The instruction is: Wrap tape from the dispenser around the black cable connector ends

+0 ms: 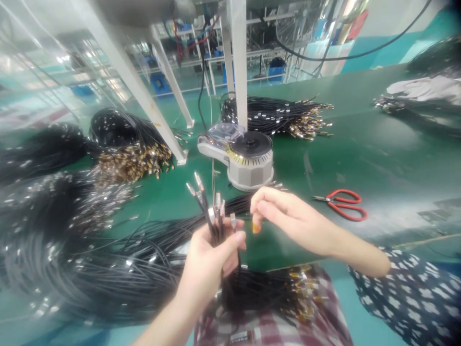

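My left hand (pixel 212 252) is closed around several black cables (pixel 211 226), whose metal connector ends stick up above the fingers. One connector (pixel 233 220) stands apart by the fingertips. To the right, my right hand (pixel 281 216) is raised with curled fingers, apart from the cables. A small amber piece (pixel 255 228), which looks like tape, shows at its fingertips. Just beyond both hands sits a round tape dispenser (pixel 250 161) with a black disc on top. Across my lap lies a bundle of black cables (pixel 252 288) with amber-wrapped ends.
Red-handled scissors (pixel 345 204) lie on the green table (pixel 331 163) at right. Heaps of black cables (pixel 46 245) fill the left side. Another cable bundle (pixel 273 115) lies behind the dispenser. White posts (pixel 242 67) rise from the table, and white gloves (pixel 425 91) lie far right.
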### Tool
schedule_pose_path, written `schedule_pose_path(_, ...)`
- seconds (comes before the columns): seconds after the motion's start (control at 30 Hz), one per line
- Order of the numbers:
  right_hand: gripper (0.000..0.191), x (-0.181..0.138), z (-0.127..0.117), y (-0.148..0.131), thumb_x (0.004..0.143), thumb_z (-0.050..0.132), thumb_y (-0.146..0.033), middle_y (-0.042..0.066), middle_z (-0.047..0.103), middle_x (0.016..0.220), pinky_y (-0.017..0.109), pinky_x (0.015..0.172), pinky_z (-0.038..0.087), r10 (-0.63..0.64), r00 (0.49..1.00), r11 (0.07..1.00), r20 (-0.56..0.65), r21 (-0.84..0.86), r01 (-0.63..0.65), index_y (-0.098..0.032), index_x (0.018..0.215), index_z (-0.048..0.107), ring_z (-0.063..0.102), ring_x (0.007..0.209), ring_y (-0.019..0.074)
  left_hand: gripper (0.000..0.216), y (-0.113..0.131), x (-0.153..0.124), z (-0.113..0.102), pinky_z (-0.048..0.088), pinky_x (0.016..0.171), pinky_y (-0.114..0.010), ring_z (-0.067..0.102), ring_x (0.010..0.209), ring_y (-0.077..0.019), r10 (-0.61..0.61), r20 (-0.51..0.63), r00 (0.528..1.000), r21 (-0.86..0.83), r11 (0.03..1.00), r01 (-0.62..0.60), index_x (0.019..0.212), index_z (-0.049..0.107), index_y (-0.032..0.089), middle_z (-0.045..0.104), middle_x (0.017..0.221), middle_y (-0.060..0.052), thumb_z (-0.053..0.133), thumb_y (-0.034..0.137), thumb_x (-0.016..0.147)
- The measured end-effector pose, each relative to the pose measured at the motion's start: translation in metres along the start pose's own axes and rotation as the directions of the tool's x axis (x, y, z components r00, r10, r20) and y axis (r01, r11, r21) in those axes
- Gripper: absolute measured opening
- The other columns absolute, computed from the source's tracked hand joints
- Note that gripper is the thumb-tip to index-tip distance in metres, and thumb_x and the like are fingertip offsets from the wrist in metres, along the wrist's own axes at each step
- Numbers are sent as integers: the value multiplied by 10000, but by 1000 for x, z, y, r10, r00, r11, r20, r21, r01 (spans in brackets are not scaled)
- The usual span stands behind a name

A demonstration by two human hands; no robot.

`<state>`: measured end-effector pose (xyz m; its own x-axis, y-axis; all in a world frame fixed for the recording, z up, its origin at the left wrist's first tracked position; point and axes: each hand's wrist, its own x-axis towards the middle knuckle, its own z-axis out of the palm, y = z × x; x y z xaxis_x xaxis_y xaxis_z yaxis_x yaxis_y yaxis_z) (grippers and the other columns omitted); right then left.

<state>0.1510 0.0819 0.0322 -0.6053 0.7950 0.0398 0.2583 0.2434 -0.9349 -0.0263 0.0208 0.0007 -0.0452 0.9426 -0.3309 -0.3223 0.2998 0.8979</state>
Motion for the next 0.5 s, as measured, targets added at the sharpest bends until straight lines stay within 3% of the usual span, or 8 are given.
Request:
schedule_pose_path(0.1,221,0,1,-10,986,381,-287,-4,651,781,272,715,424,-10,1000,985,11,-172,12,-207,848,534,585,741,147,248,0,0,3,214,343,-146,291,330,7,-9,12,1000,20,1000,8,901,645,121,586,544,18,767,225,712)
schedule_pose_path(0.23,216,-1,3,-11,969,411,-270,5,658,790,277,717,414,-71,997,939,-13,-339,62,-210,823,558,586,755,158,174,0,2,3,216,342,-145,298,330,9,-15,51,999,28,1000,14,783,620,135,575,542,23,753,238,735)
schedule_pose_path(0.37,244,-2,9,4,976,399,-338,14,705,858,278,698,440,26,990,978,-137,-200,-54,-222,982,614,621,765,161,196,1,3,4,202,334,-140,290,322,12,-17,15,1000,4,1000,17,731,590,138,562,523,30,758,239,723)
schedule_pose_path(0.5,236,-6,22,18,916,518,-385,38,694,982,281,750,458,87,977,996,-196,-4,-90,-205,956,666,614,890,179,213,2,4,6,206,339,-141,287,324,14,-24,-5,1000,-8,1000,24,731,572,140,562,521,33,762,234,715)
